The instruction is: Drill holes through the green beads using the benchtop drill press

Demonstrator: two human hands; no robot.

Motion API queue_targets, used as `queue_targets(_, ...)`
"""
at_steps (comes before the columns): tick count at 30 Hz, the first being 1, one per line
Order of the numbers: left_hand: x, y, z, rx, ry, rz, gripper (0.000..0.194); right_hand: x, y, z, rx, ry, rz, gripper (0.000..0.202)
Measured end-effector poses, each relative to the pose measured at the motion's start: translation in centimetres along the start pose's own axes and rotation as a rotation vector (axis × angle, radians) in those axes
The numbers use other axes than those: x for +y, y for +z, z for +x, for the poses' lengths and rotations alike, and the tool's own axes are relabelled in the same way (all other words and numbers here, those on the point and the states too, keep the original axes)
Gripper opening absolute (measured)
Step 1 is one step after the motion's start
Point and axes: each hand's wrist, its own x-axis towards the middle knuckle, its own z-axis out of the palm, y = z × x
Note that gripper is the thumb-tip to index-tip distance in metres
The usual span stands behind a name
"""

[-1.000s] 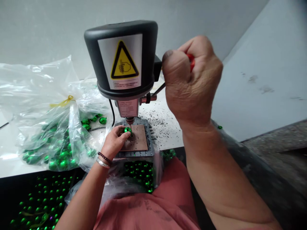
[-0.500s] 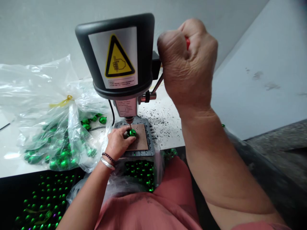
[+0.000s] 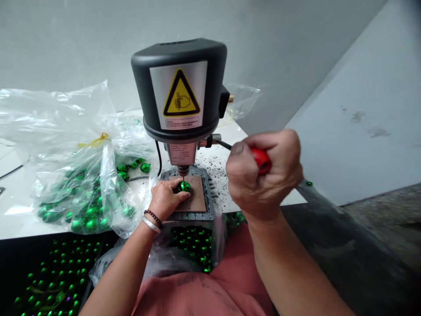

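Note:
My left hand [image 3: 167,196] pinches a shiny green ball [image 3: 184,187] between thumb and fingers, against a brown board [image 3: 196,202] on the base of a small drill press [image 3: 179,92]. The thin bit [image 3: 183,178] reaches down to the top of the ball; whether it has gone in I cannot tell. To the right of the machine, my right hand [image 3: 265,175] is wrapped round the red knob [image 3: 262,161] of the feed lever [image 3: 224,144]. A yellow warning label [image 3: 181,94] faces me on the motor cover.
A clear plastic bag [image 3: 108,171] of green balls, tied with yellow string, lies left of the press. Dark shavings [image 3: 222,184] are scattered to its right. Many green balls [image 3: 192,243] sit below the table's edge. A grey wall [image 3: 358,109] rises at right.
My right hand has swung down with the lever, from beside the motor cover to below it. The left hand still holds the ball under the bit. The view has shifted slightly.

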Motion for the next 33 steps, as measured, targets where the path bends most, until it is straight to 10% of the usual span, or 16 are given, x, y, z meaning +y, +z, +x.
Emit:
queue_targets(26, -0.2, 0.2, -0.2, 0.048, 0.024, -0.048, 0.027, 0.3, -0.1, -5.9, -0.087, 0.133, 0.246, 0.006)
queue_targets(33, -0.4, 0.6, -0.2, 0.057, 0.032, -0.117, 0.026, -0.2, 1.7, 2.1, 0.017, 0.163, 0.02, 0.019)
